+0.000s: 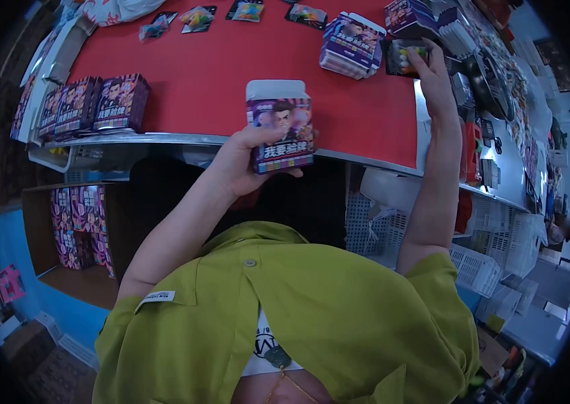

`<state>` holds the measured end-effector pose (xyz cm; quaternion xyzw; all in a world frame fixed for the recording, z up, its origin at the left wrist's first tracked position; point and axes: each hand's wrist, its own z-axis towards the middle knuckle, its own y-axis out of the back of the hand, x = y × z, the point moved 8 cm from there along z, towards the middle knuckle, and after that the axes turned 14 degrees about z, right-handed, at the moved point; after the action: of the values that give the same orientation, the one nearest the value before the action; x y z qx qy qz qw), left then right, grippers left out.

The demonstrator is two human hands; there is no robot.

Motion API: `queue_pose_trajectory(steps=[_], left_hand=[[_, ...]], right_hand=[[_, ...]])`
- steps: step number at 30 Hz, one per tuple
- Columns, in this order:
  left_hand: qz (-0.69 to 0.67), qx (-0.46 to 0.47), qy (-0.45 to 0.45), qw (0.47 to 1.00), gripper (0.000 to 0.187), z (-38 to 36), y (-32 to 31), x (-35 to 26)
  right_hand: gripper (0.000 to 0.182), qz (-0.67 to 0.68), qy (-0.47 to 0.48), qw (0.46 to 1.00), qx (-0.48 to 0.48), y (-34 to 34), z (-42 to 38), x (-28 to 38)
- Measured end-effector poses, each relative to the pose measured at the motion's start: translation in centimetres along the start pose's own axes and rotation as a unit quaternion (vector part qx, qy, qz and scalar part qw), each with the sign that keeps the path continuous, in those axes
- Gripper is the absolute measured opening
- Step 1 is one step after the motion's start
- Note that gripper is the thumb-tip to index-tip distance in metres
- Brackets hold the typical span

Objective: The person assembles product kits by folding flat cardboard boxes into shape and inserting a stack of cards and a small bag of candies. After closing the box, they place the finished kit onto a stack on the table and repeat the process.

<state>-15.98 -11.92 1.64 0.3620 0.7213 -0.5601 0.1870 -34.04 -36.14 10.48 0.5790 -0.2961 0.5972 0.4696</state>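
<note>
My left hand (241,158) grips a purple printed card box (281,145) upright near the table's front edge, thumb across its front. The box's pale top flap (275,88) stands up. At the right end of the table, my right hand (435,71) pinches a small clear packet of coloured balls (403,59) with a dark backing. Just left of that packet lies a stack of flat purple cartons (351,46). Several similar packets, one of them a bright packet (248,11), are spread along the back of the red tabletop (197,60).
Filled-out purple boxes (120,101) stand in a row at the table's left front. Below left, an open brown carton (73,273) holds more printed boxes. A black round object (490,87) sits beyond my right hand. White plastic baskets (473,266) are below right.
</note>
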Motion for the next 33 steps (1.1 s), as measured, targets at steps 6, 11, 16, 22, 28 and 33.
queue_pose_trajectory(steps=[6,11,16,22,28,33], left_hand=[[0.022,0.060,0.036,0.997,0.045,-0.2,-1.5,0.1],[0.080,0.042,0.030,0.995,0.044,-2.1,0.0,-0.7],[0.115,0.027,-0.030,0.993,0.048,-1.6,1.1,-2.2],[0.170,0.016,-0.072,0.983,0.052,-1.2,1.5,-4.8],[0.216,0.075,-0.138,0.964,0.050,1.4,3.2,-5.3],[0.435,-0.062,-0.209,0.874,0.046,0.4,4.8,-6.0]], right_hand=[[0.051,-0.021,0.158,0.969,0.190,-13.4,-5.5,5.5],[0.046,-0.071,0.163,0.951,0.251,-16.6,-6.4,6.0],[0.042,-0.166,0.249,0.907,0.297,-19.3,-8.0,8.2],[0.031,-0.209,0.437,0.840,0.246,-20.3,-10.3,10.9],[0.027,-0.285,0.523,0.790,0.142,-20.7,-13.3,9.8],[0.036,-0.310,0.446,0.835,0.092,-20.6,-13.4,5.6]])
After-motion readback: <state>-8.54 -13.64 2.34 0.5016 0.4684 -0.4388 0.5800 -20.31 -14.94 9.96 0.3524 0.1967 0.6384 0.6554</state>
